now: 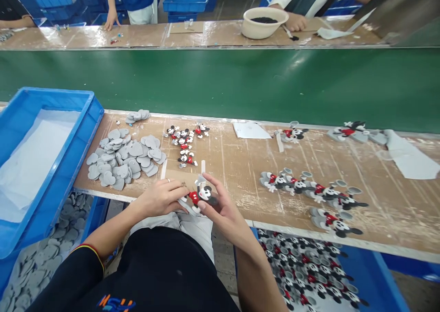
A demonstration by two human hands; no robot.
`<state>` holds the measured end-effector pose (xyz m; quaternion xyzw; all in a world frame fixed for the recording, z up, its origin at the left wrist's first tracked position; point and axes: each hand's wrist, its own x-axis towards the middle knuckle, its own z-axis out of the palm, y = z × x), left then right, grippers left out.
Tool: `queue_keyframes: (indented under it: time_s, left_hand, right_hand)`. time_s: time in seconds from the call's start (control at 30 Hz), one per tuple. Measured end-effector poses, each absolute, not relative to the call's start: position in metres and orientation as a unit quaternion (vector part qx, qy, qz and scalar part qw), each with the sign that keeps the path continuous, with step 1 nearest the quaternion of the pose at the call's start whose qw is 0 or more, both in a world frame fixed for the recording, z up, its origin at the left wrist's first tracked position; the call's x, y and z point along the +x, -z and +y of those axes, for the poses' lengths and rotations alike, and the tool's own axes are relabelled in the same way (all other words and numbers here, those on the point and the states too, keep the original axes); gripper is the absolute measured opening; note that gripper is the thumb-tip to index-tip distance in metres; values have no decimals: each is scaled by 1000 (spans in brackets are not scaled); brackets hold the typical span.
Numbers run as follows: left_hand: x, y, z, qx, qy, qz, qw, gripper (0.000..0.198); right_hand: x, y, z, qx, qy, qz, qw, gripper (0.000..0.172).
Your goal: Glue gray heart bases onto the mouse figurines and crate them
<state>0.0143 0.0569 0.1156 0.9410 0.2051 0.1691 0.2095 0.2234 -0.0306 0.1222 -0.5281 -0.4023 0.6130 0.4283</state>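
Observation:
My left hand [158, 198] and my right hand [222, 206] both grip a flat rubber Mickey Mouse figure [200, 196] above the front edge of a wooden workbench [233, 165]. Its red shorts and face show, with part of it hidden by my fingers. A pile of grey heart-shaped pieces [123, 156] lies left of my hands. Several small finished-looking mouse figures [184, 142] sit just beyond them. Further right lie larger mouse figures with grey backing [309, 188].
A green conveyor belt [220, 83] runs across beyond the bench. A blue crate lined with white sheet [58, 124] stands at left, and blue bins of grey pieces [44, 266] and mouse figures [302, 270] sit below. Co-workers' hands [295, 22] and a bowl [264, 22] are across the belt.

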Motion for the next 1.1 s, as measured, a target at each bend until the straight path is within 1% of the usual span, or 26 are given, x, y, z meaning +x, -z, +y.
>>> queue_keyframes:
  time_s: [0.2,0.33,0.4,0.47,0.57,0.63,0.73,0.9,1.1]
  left_hand:
    - [12,-111,54,935,-227,216,166,38]
    - [11,-107,55,932,-265,213,128,31]
    - [11,-107,57,931,-275,213,108,28]
    - [10,-109,60,931,-282,211,92,28]
    - [8,-112,64,931,-287,211,77,27]
    - [6,-113,65,931,-287,213,72,28]
    - [5,-113,64,930,-281,224,79,32]
    - [8,-114,59,926,-255,244,134,48]
    - [11,-113,55,924,-196,271,183,46]
  right_hand:
    - [209,-111,-38,-479,-631,-356,496,76]
    - [197,-108,-41,-484,-617,-313,536,71]
    - [194,-107,-41,-491,-605,-306,548,64]
    - [192,-106,-40,-499,-589,-325,547,50]
    - [191,-105,-37,-506,-575,-376,521,28]
    - [190,-106,-35,-508,-568,-397,512,23]
    - [187,-108,-30,-520,-538,-417,516,21]
    - [186,-110,-25,-537,-494,-450,515,23]
    - [187,-109,-25,-547,-480,-458,511,23]
